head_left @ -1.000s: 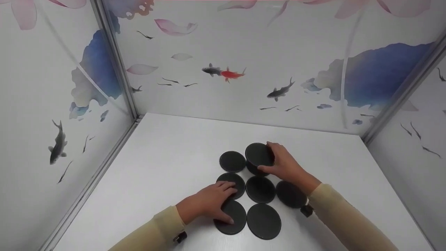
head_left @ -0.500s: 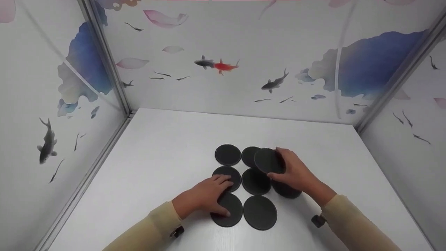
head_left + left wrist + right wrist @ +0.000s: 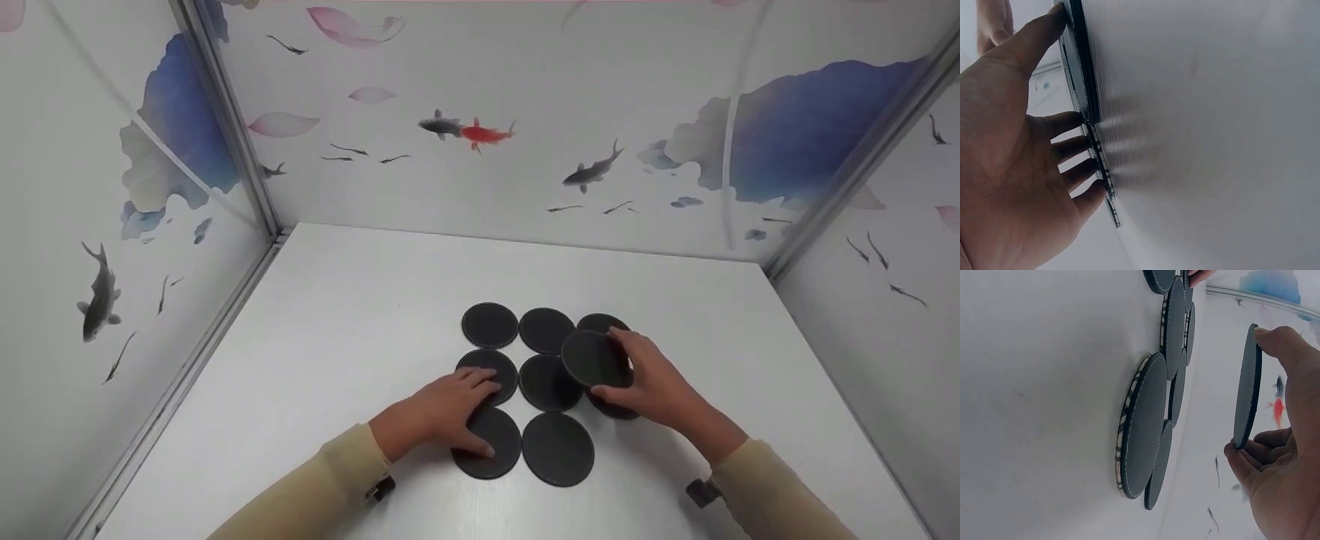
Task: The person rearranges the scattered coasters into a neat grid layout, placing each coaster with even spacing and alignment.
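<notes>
Above the coaster grid (image 3: pixel 525 375), we are pinching one coaster (image 3: pixel 592 358) in our right hand (image 3: pixel 649 382); left hand (image 3: pixel 439 412), grip flat, is steadying the near-left coaster (image 3: pixel 491 450).

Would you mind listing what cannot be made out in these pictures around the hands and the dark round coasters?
- Head view: the right hand and its lifted coaster cover most of the coaster beneath.
- Head view: the left hand hides part of the near-left coaster, so the contact cannot be seen.
- Left wrist view: the coasters appear only edge-on; their faces are unreadable.
- Right wrist view: the patterned underside shows only as a sliver at the rim.
</notes>
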`<state>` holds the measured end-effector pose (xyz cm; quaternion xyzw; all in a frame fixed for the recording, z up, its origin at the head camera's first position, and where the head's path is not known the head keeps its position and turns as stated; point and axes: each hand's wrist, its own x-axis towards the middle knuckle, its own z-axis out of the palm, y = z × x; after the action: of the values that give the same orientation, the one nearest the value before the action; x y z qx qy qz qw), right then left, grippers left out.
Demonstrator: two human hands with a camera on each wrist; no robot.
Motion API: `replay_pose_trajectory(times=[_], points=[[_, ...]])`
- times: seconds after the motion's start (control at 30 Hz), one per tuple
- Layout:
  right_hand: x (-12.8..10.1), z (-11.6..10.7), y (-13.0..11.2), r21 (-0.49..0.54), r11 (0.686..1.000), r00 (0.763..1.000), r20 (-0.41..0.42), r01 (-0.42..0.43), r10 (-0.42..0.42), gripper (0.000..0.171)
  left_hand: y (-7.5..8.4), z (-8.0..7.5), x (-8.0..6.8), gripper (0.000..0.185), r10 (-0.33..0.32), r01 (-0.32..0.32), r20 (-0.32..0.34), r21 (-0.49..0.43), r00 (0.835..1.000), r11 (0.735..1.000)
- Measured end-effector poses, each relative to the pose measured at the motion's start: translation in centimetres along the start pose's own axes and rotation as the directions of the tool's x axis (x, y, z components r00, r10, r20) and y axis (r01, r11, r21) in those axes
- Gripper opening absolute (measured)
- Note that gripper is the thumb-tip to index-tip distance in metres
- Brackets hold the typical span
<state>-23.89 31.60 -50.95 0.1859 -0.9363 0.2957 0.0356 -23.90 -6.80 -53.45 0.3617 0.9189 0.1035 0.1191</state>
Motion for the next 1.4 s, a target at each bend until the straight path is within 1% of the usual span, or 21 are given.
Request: replay_pose_trajectory(times=[0.17,0.43,0.7,0.93,1.13,1.4], points=[[-0.8,-0.2,0.2,0.009,1.0,1.0,0.006,-0.003,0.003,0.101,0.0,0.1,0.0,0.105,0.001,-0.001,0.002,-0.001,1.0,1.0],[-1.6,-0.3,0.6,0.006,1.0,1.0,-0.013,0.009,-0.009,0.098,-0.2,0.0,0.0,0.104,0.01,-0.01,-0.01,0.002,1.0,1.0],[-2.6,-0.4,0.6,0.015,1.0,1.0,-0.015,0.024,-0.024,0.098,0.0,-0.2,-0.1,0.104,-0.002,0.002,-0.003,0.011,1.0,1.0],[-3.4,-0.2,1.0,0.009,1.0,1.0,-0.013,0.011,-0.011,0.099,0.0,0.0,0.0,0.104,0.006,-0.006,-0.001,0.015,1.0,1.0],[-4.2,-0.3,1.2,-0.028,0.999,0.999,-0.032,0.017,-0.018,0.099,-0.2,0.2,0.1,0.104,0.008,-0.008,-0.005,0.013,1.0,1.0],[-5.9,-0.5,1.8,-0.062,0.998,1.0,0.002,0.006,-0.006,0.101,-0.1,0.1,0.1,0.104,0.011,-0.011,-0.011,0.003,1.0,1.0]])
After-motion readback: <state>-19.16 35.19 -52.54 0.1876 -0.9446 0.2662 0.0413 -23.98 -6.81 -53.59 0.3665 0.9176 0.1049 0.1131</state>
